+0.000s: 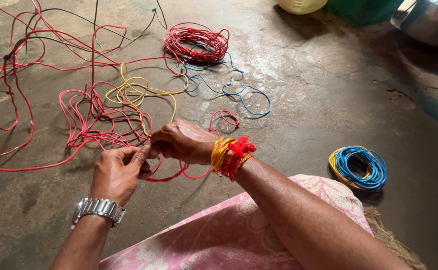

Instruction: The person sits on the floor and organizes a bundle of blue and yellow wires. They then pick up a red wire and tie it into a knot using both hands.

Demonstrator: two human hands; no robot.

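Note:
My left hand, with a metal watch on its wrist, and my right hand, with red and yellow threads tied round its wrist, meet fingertip to fingertip over the floor. Both pinch a thin red wire that loops below and behind the right hand. Just beyond the hands lies a loose tangle of red wire on the concrete floor. A yellow wire snakes through it.
A coiled bundle of red wire lies farther off, with a blue wire trailing from it. A small blue and yellow coil sits at right. Pink patterned cloth covers my lap. Containers stand along the top edge.

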